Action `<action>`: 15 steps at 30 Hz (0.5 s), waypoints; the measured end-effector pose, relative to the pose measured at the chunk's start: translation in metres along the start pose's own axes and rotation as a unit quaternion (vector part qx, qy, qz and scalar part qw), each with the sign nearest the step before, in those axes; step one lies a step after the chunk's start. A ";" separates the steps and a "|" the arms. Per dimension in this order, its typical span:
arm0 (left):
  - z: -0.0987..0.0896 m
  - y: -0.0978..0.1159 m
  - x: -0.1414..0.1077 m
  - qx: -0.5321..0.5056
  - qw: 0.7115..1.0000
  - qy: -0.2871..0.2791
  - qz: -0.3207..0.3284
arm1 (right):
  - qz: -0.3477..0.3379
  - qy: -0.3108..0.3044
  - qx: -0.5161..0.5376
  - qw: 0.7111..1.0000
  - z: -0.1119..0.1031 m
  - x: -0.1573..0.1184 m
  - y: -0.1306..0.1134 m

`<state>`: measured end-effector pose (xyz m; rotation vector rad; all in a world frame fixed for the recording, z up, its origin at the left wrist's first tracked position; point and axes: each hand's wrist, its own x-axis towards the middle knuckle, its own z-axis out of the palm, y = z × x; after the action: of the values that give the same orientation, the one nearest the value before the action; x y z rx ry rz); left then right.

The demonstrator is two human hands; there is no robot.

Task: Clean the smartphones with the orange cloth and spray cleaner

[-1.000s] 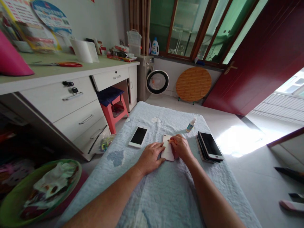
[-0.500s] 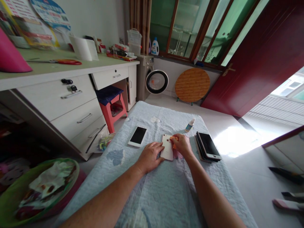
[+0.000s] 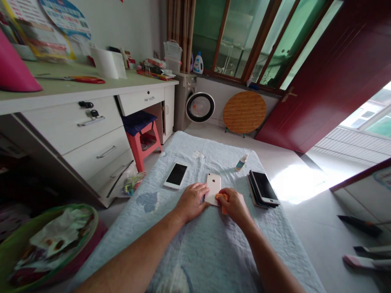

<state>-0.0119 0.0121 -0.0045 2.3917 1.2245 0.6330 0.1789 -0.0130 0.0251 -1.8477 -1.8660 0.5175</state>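
Observation:
A light-coloured smartphone (image 3: 213, 184) lies back up on the quilted blue cloth (image 3: 198, 248), its dark apple logo showing. My left hand (image 3: 192, 202) grips its left edge, fingertips along the side and thumb by the lower corner. Pinched in my right hand (image 3: 234, 204) is an orange cloth (image 3: 224, 209), pressed against the phone's lower right part. To the left lies a white smartphone (image 3: 176, 176) with its black screen up. A stack of phones (image 3: 264, 188) lies to the right, and behind it stands a small spray bottle (image 3: 241, 162).
A pink stool (image 3: 143, 140) stands by the white desk (image 3: 82, 136) on the left. At lower left is a green-rimmed waste bin (image 3: 94, 228) holding crumpled paper. Beyond the bed-like surface are a washing machine with its door open (image 3: 200, 107) and a round wooden board (image 3: 244, 112).
My right hand has slid the orange cloth down the phone's back from near the logo to the lower right. My left hand has stayed on the phone. The view has shifted slightly.

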 end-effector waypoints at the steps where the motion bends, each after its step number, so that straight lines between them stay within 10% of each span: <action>1: 0.000 0.000 0.000 0.000 1.000 0.001 -0.001 | -0.007 -0.001 -0.005 1.000 0.001 -0.003 -0.001; 15: 0.000 -0.001 0.000 -0.004 1.000 0.008 0.002 | -0.036 -0.085 -0.044 0.995 -0.010 -0.012 -0.010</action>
<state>-0.0122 0.0126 -0.0050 2.3878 1.2218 0.6591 0.1756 -0.0257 0.0382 -1.8345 -2.0886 0.5925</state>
